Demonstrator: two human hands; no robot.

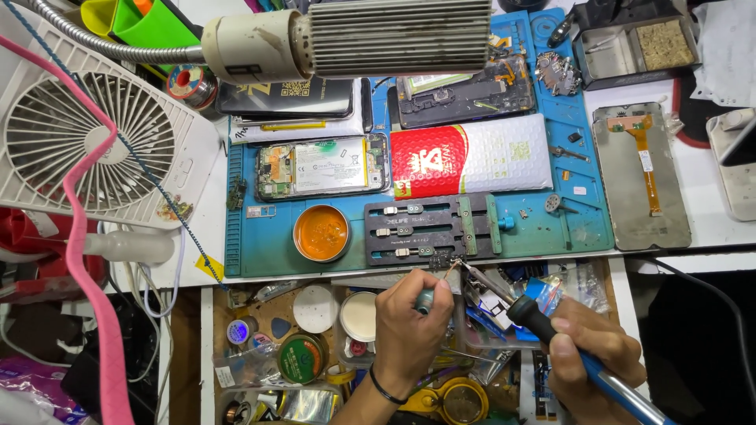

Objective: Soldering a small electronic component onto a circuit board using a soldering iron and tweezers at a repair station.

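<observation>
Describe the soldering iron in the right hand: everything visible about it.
The soldering iron has a black grip collar and a blue handle running down-right out of frame. Its thin metal tip points up-left to a small board at the black holder's lower edge. The right hand wraps the handle; the left hand's tool meets the same spot.

Lamp head [394, 35] overhangs mat [244, 244]; front edge open.
</observation>
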